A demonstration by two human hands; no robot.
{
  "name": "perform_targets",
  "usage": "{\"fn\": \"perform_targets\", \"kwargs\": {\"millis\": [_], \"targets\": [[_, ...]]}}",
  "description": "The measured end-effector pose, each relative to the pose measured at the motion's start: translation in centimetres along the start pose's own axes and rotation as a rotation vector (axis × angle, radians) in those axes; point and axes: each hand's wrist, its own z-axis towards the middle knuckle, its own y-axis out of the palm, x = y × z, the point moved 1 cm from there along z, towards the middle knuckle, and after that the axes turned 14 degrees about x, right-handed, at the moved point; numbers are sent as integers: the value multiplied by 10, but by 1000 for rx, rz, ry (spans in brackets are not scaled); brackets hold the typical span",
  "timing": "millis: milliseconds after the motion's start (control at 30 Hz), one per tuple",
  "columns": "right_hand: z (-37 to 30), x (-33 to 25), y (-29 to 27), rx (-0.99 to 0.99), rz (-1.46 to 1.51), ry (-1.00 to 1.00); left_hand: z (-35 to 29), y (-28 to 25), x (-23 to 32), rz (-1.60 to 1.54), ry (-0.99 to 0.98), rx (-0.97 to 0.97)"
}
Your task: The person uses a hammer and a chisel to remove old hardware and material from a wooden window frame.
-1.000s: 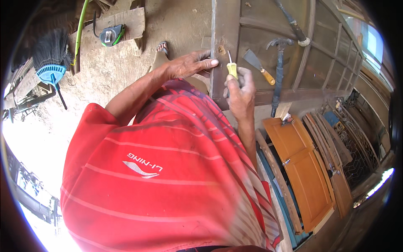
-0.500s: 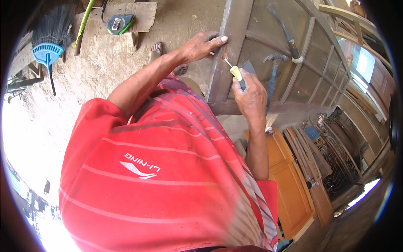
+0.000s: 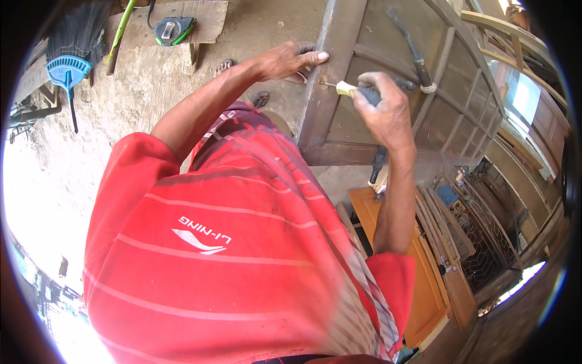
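Note:
A brown wooden panelled door (image 3: 337,56) lies in front of me. My left hand (image 3: 286,61) is closed round its near edge, thumb on top and the other fingers out of sight beneath. My right hand (image 3: 390,112) is wrapped round a screwdriver (image 3: 344,88) with a yellow and dark handle. The screwdriver lies nearly level, and its tip meets a small worn spot in the door's edge board. Beyond my right hand, a hammer (image 3: 413,51) rests on the panels. A second hammer (image 3: 379,160) is partly hidden behind my right wrist.
A tape measure (image 3: 174,30) sits on a low wooden bench (image 3: 209,18) at the far left, near a blue broom (image 3: 68,71). An orange-brown wooden door (image 3: 418,291) and stacked boards (image 3: 445,242) stand at my right. More timber frames (image 3: 515,45) lean at the far right.
My right hand has moved right and slightly away from me, raising its fingers round the handle end. The screwdriver has swung to a flatter angle. My left hand stays on the door edge.

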Motion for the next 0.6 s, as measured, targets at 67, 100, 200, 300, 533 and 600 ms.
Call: {"fn": "perform_targets", "kwargs": {"millis": [67,100,200,300,533,600], "targets": [[17,-5,-1,6,20,4,2,-1,-3,31,29,1],[25,-10,2,20,24,-1,4,-2,-6,28,39,7],[43,-10,19,127,56,199,6,0,-13,19,70,22],[43,-7,41,248,369,363,6,2,-13,27,77,53],[68,16,54,37,666,217,6,6,-21,-46,91,65],[82,24,60,-44,698,236,4,7,-19,-56,101,63]]}}
